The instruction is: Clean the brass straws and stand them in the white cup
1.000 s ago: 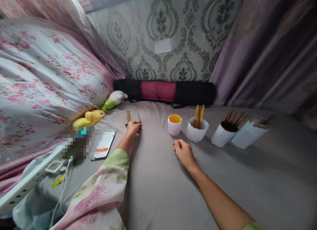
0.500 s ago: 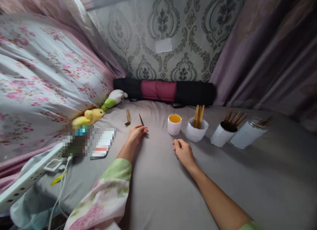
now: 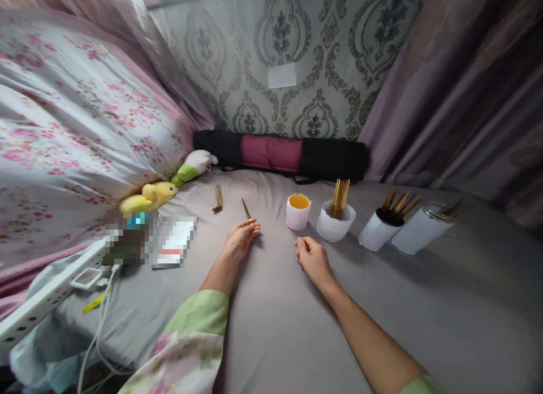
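My left hand (image 3: 240, 237) is closed round a slim, gold-coloured piece (image 3: 246, 208), whose tapered end points up and away; the rest is hidden in the fingers. My right hand (image 3: 313, 258) rests low over the sheet with its fingers curled in, and nothing shows in it. Just beyond it stands a white cup with a yellow inside (image 3: 297, 216). To its right, a wide white bowl (image 3: 335, 228) holds upright gold sticks (image 3: 340, 197). Beyond my left hand, a few thin gold-coloured pieces with bent, thicker near ends (image 3: 218, 199) lie together.
Farther right, a white-wrapped can (image 3: 375, 233) and a white-wrapped jar (image 3: 418, 233) lean over, with brown sticks in both. A black and maroon roll (image 3: 271, 154) lies along the wall. Plush toys (image 3: 148, 197), a power strip (image 3: 51, 298) and cables (image 3: 99, 332) are at left.
My left hand has moved slightly right with the slim piece, which now catches more light. My right hand stays almost where it was. The view has shifted a little.
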`<state>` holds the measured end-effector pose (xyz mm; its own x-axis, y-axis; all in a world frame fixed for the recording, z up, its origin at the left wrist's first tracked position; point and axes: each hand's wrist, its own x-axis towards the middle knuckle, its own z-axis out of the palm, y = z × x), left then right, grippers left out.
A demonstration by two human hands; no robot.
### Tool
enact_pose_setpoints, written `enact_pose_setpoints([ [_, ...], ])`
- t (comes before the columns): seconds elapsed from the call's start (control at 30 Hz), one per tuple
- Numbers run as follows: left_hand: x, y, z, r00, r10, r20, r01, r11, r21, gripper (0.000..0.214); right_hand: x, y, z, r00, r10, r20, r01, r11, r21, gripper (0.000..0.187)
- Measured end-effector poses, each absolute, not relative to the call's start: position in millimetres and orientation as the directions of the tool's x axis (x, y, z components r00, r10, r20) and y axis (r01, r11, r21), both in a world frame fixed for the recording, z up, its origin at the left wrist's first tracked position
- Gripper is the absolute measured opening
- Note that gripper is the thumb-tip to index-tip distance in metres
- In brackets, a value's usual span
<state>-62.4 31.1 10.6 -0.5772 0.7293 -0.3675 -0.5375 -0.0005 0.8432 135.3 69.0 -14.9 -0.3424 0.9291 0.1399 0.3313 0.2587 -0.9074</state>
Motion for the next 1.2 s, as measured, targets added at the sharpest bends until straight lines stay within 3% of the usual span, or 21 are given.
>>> enact_pose_setpoints([
  [0.67, -25, 11, 10, -0.399, 0.859, -0.322, -0.616, 0.009, 0.788, 0.009, 135, 67, -10, -0.342, 0.933, 0.113, 0.322, 0.229, -0.919, 0.04],
  [1.2, 13, -4, 12, -0.327, 0.902, -0.281, -0.548, 0.061, 0.834, 0.028, 137, 66, -11, -0.351, 0.93, 0.107, 0.299, 0.22, -0.928, 0.041],
])
